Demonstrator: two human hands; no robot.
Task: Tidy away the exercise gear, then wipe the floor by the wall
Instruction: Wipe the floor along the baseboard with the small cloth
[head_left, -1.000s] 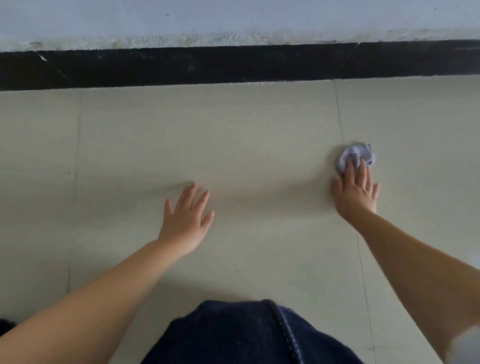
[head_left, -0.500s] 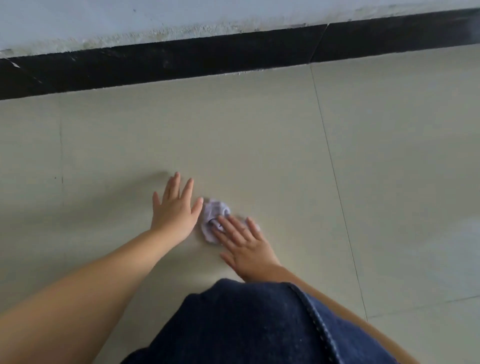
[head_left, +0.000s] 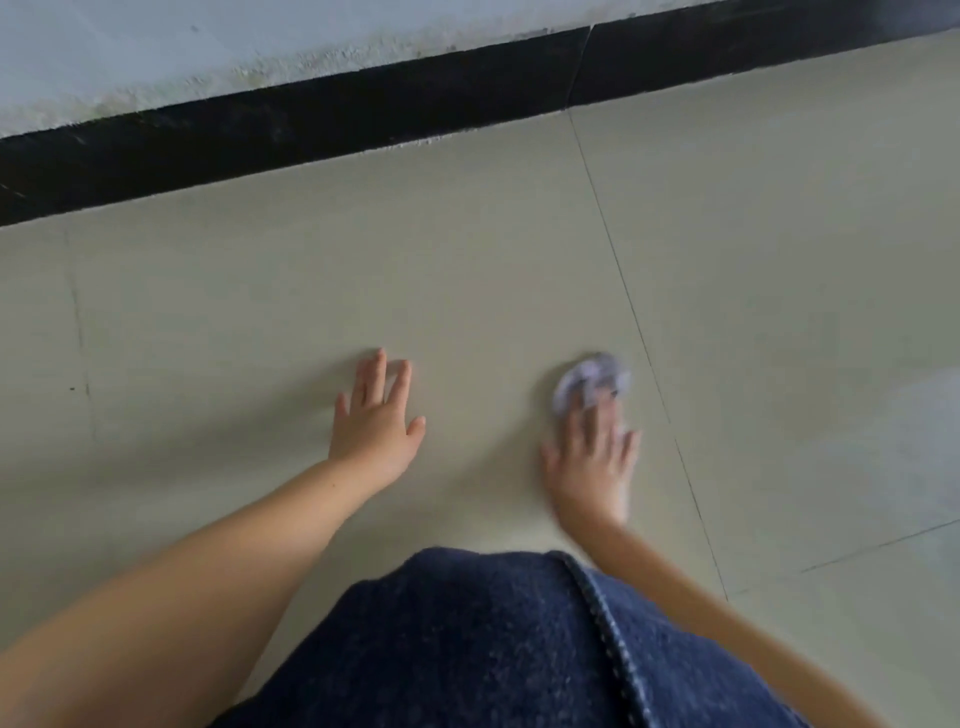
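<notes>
Since half a second ago the right hand (head_left: 589, 457) has swept the cloth (head_left: 592, 384) away from the left hand (head_left: 375, 415), so the two hands that were nearly touching are now well apart.

Head view: the left hand lies flat on the floor (head_left: 467, 270) near the middle of the picture, fingers straight and a little spread, pointing toward 12 o'clock, holding nothing. At 3 o'clock from it the right hand, blurred by motion, presses its straight fingers on the cloth, a small crumpled pale lilac wad that lies on the floor under and just beyond the fingertips; how firmly the fingers bear on it cannot be told through the blur. The cloth sits just left of a dark tile joint (head_left: 623, 291) that runs from 12 toward 5 o'clock. Beyond both hands, toward 12 o'clock, a black skirting strip (head_left: 311, 124) crosses the picture at a slant, with the pale wall (head_left: 208, 47) above it, scuffed along its lower edge. At 6 o'clock a knee in dark blue denim (head_left: 493, 639) fills the bottom, with both bare forearms coming in beside it.
</notes>
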